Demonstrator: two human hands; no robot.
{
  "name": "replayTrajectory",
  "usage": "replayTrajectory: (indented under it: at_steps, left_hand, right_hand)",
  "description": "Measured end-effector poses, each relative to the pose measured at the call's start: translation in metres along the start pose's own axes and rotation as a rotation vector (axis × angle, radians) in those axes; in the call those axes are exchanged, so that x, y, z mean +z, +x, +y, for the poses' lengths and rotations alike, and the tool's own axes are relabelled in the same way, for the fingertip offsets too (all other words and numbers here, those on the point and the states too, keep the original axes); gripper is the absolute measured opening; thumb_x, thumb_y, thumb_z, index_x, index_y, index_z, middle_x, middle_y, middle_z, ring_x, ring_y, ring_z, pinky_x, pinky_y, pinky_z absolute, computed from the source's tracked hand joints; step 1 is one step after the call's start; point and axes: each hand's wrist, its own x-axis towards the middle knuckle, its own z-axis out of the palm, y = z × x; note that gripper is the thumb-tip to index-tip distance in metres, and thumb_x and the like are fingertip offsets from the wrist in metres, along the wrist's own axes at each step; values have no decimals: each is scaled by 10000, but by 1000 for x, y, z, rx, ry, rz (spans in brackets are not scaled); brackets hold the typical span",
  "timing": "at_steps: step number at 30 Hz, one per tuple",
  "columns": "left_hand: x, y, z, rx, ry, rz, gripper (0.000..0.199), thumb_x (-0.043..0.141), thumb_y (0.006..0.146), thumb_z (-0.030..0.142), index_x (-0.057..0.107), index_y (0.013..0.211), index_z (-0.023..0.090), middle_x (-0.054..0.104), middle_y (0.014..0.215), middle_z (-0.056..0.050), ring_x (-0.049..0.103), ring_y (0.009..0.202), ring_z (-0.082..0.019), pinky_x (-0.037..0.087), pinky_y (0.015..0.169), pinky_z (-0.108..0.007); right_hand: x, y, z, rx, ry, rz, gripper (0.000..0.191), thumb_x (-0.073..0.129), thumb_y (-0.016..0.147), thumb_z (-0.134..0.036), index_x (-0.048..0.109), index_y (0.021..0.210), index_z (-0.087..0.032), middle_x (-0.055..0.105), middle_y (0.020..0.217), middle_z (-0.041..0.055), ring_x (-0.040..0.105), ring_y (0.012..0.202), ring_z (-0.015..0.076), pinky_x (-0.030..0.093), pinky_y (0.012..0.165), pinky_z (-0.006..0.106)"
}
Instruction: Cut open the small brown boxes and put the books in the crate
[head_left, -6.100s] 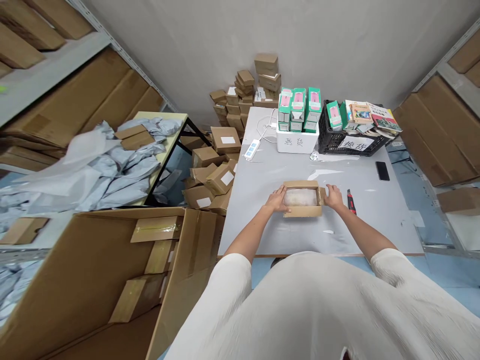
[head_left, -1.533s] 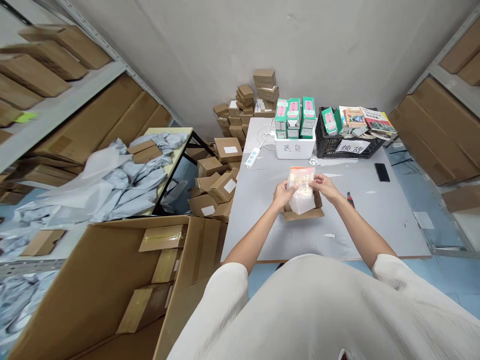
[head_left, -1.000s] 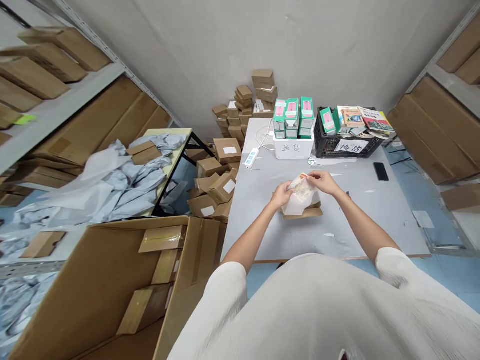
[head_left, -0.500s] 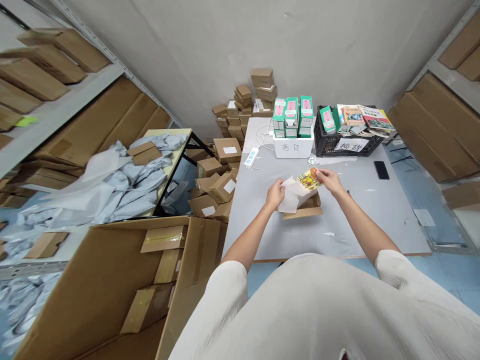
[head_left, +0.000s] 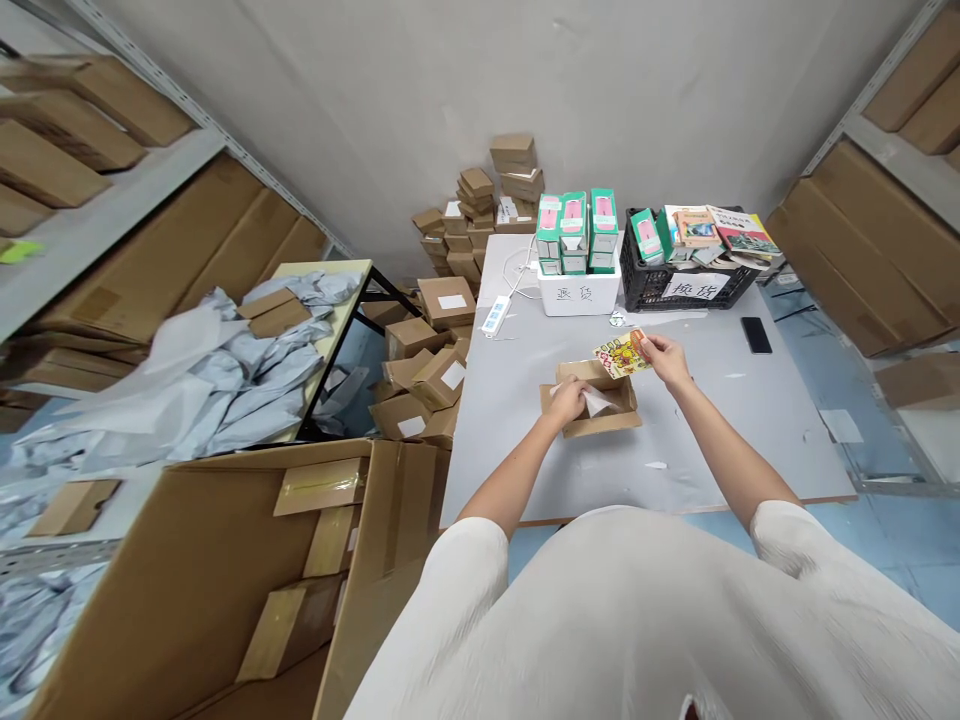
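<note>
My right hand (head_left: 664, 360) pinches the right end of a small yellow and red printed item (head_left: 621, 354), holding it above the back right of a small open cardboard box (head_left: 600, 424). At the box's left side, my left hand (head_left: 568, 400) grips a crumpled piece of thin white wrapping (head_left: 598, 402), which lies partly inside the box. The box rests on the grey table (head_left: 510, 450) with its flaps spread.
Behind stand a white bin (head_left: 577, 296) of green boxes and a black crate (head_left: 679, 288) of books. A phone (head_left: 756, 335) lies at the right, a power strip (head_left: 496, 315) at the left. A large open carton (head_left: 390, 510) stands left of the table.
The white wrapping has come away from the yellow item and moved down into the box with my left hand. More of the box shows. My right hand still holds the item.
</note>
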Motion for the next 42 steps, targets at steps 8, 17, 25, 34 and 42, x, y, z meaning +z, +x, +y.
replayTrajectory:
  at_steps: [8, 17, 25, 34, 42]
  left_hand:
    - [-2, 2, 3, 52, -122, 50, 503, 548, 897, 78, 759, 1340, 191, 675, 1502, -128, 655, 1339, -279, 489, 1206, -427]
    - [-23, 3, 31, -114, -638, 191, 446, 647, 1011, 635, 785, 963, 213, 786, 913, -61, 741, 917, -266, 595, 935, -389]
    - [-19, 12, 31, -118, -1026, 356, 470, 758, 959, 571, 666, 1221, 190, 808, 1085, -113, 791, 998, -274, 634, 927, -426]
    - [-30, 3, 20, -135, -796, 424, 470, 675, 1010, 515, 676, 1369, 212, 786, 1157, -91, 771, 1044, -248, 617, 954, -380]
    - [-26, 5, 46, -72, -956, 398, 443, 755, 963, 554, 728, 1225, 198, 776, 1295, -148, 740, 1233, -293, 579, 1092, -452]
  right_hand:
    - [2, -1, 1, 25, 28, 26, 624, 798, 711, -761, 790, 976, -196, 827, 968, 101, 762, 913, 295, 628, 814, 422]
    - [21, -9, -3, 141, 155, -99, 596, 844, 721, -608, 670, 1170, -257, 811, 973, 48, 764, 909, 252, 625, 751, 366]
    - [34, -34, -2, 180, 103, -379, 531, 917, 630, -524, 658, 995, -239, 820, 1011, 54, 755, 911, 234, 573, 724, 309]
    - [43, -41, 0, 137, 5, -382, 531, 862, 695, -661, 702, 958, -228, 831, 929, 73, 753, 836, 255, 575, 695, 338]
    - [60, -59, -8, -266, -279, -229, 374, 609, 983, -517, 780, 1199, -265, 830, 1172, 98, 749, 1059, 317, 575, 965, 465]
